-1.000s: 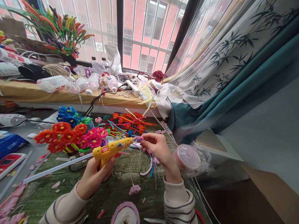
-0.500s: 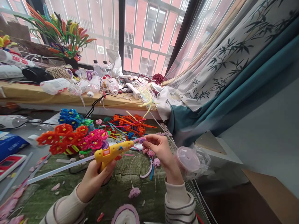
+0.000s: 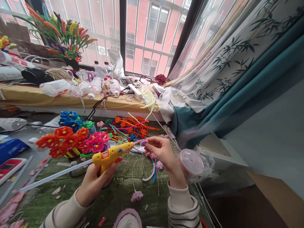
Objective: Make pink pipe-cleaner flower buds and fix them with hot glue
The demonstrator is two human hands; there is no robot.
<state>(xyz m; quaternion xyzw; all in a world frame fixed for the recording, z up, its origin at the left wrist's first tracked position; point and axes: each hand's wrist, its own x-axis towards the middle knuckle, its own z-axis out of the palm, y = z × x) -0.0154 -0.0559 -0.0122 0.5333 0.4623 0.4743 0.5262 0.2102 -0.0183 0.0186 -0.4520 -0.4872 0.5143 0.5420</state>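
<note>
My left hand (image 3: 98, 180) is wrapped round the handle of a yellow glue gun (image 3: 112, 154). A long whitish glue stick (image 3: 57, 175) sticks out of its back end toward the lower left. The gun's nozzle points right, close to a small curled pink-and-purple pipe cleaner piece (image 3: 143, 143). My right hand (image 3: 159, 152) pinches that piece between thumb and fingertips; part of it is hidden by the fingers. Whether the nozzle touches it, I cannot tell. Below the right hand hang or lie small pink pipe cleaner flowers (image 3: 159, 165), and another pink flower (image 3: 136, 196) lies nearer me.
Orange (image 3: 63, 141), magenta (image 3: 97, 141) and blue (image 3: 68, 120) pipe cleaner flowers stand at the left. Loose orange pipe cleaner pieces (image 3: 133, 125) lie behind my hands. A pink round spool (image 3: 192, 161) in plastic sits at the right. Bottles (image 3: 55, 87) and a power strip (image 3: 135, 92) crowd the windowsill.
My left hand has drawn the glue gun slightly left, away from the curled piece. My right hand stays nearly still with its pinch unchanged.
</note>
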